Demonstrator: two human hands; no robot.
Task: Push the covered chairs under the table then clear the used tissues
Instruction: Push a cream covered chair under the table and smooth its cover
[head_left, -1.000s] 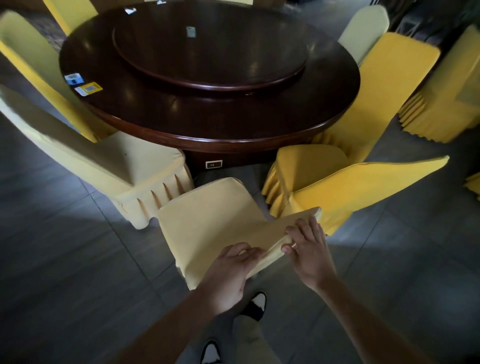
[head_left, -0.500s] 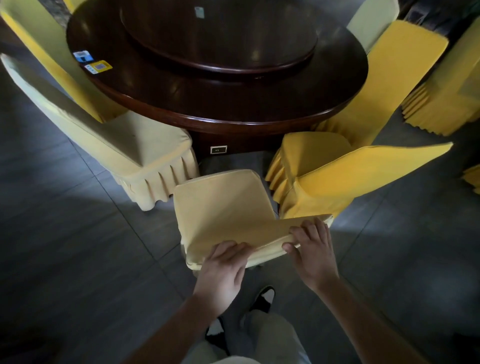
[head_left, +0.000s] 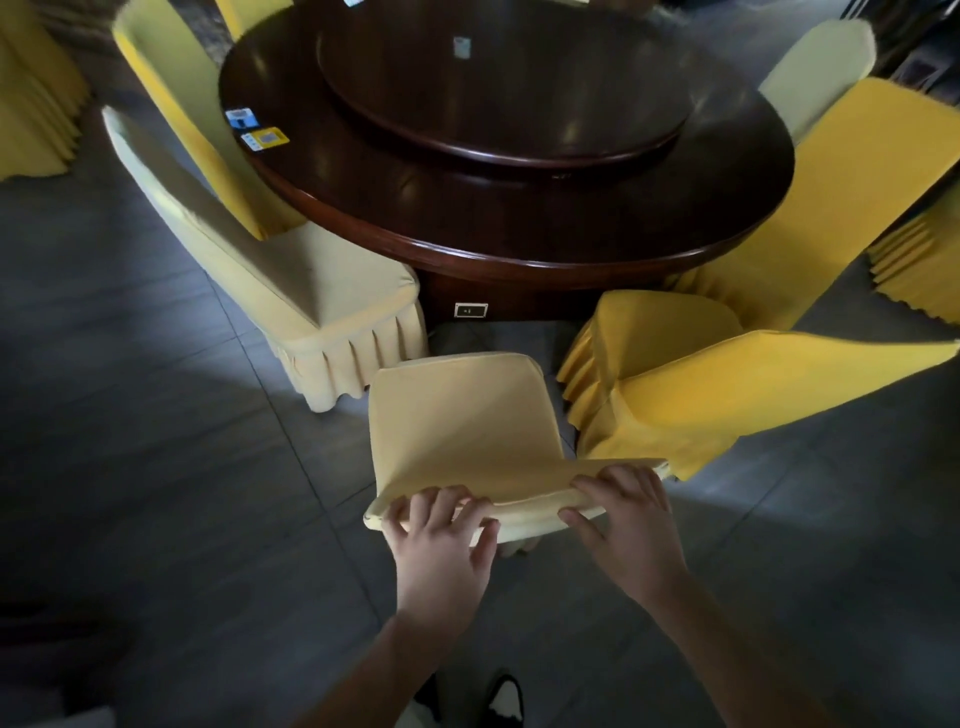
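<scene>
Gripping the pale chair (head_left: 462, 415) back, both hands; table (head_left: 519, 228) stickers unreadable.

I can't read the blue and yellow cards (head_left: 256, 130) on the round table (head_left: 519, 228); they're too small. My fingertips (head_left: 441, 501) cover the pale chair's back edge (head_left: 519, 501), and the frame cuts the far-left yellow cover (head_left: 31, 104).

Both grips clasp the top of a pale yellow covered chair's backrest (head_left: 467, 431): left grip (head_left: 441, 545), right grip (head_left: 631, 525). Ahead of them stands the round dark desk (head_left: 519, 228); a brighter yellow covered chair (head_left: 701, 384) sits right of the right grip.
</scene>
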